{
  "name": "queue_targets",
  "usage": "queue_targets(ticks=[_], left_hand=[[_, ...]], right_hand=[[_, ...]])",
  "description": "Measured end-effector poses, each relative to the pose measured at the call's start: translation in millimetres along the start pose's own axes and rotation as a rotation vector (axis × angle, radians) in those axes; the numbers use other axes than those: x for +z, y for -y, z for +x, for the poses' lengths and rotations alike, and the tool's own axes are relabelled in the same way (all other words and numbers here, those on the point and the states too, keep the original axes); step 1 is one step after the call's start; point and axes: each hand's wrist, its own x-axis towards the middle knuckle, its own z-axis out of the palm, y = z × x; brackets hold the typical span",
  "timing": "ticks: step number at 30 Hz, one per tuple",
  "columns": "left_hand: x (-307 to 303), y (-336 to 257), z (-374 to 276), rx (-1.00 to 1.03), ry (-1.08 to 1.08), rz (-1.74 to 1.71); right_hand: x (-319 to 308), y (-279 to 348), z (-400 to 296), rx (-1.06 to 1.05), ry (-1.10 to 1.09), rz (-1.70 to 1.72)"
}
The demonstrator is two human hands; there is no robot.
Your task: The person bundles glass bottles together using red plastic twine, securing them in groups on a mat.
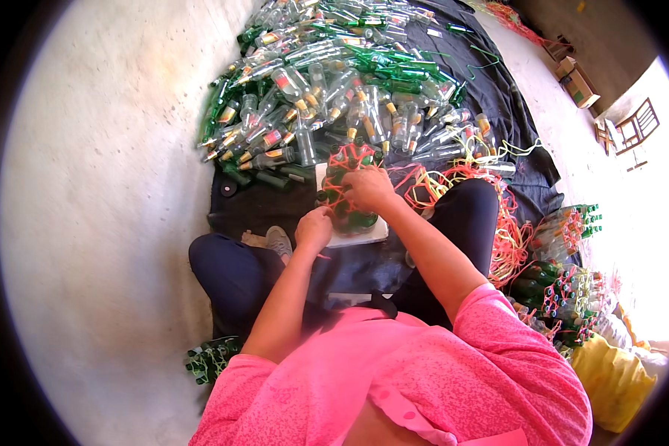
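Note:
A bundle of green glass bottles [357, 219] stands on a white board [350, 241] between my bent legs. Red plastic strap [352, 150] is woven around the bottle necks. My right hand [371, 188] is on top of the bundle, its fingers bent around strapping among the necks; the fingertips are partly hidden. At the bundle's near left side, my left hand [315, 229] is closed on the red strap, and a short red end shows by the wrist.
Loose clear and green bottles [334, 72] form a large heap ahead on a dark cloth [496, 100]. Tangled red and yellow strapping [507, 245] lies by my right knee. Strapped bottle bundles [557, 290] and a yellow sack [610, 373] stand at right; another bundle [212, 357] is at left.

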Motion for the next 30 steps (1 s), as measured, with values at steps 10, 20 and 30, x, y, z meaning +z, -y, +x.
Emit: queue_targets(ticks=[10,20,30], left_hand=[[0.2,1.9,-4.8,0.058,-0.030,0.021],[-7.2,1.4,-11.5,0.156,-0.082,0.129],[-46.7,-41.8,-12.0,0.221,0.094,0.402]], right_hand=[[2.1,1.0,-1.3,0.015,-0.025,0.028],[0.6,-1.1,0.3,0.013,0.005,0.017],[-35.7,-26.1,2.3,0.056,-0.210,0.421]])
